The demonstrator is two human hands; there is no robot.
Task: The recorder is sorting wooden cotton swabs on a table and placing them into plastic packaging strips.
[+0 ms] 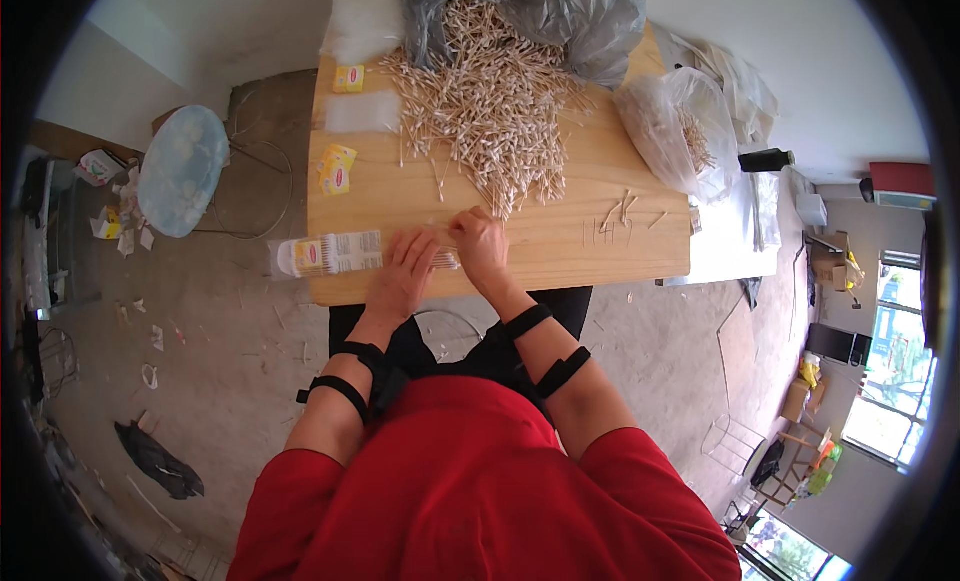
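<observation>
Head view, centre: laying left hand point(402, 269) over clear packet point(352, 249), curling right hand point(483, 247) beside it, concealing either grip's closure. Probably handling light, slippery; suiting edge holds.

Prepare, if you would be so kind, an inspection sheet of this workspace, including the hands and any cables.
Surface: pale wooden table, with some dark marks toward its right side.
Job's things: large heap of cotton swabs; clear packet of swabs near the front edge; yellow-and-white cards at left.
Clutter: grey plastic bag behind the heap; a few loose swabs at right; paper scraps on the floor.
Hands: left hand over the packet's right part; right hand beside it, fingers curled, grip unclear.
Cables: nothing seen.
Surroundings: round stool at left; bright windows at right.
</observation>
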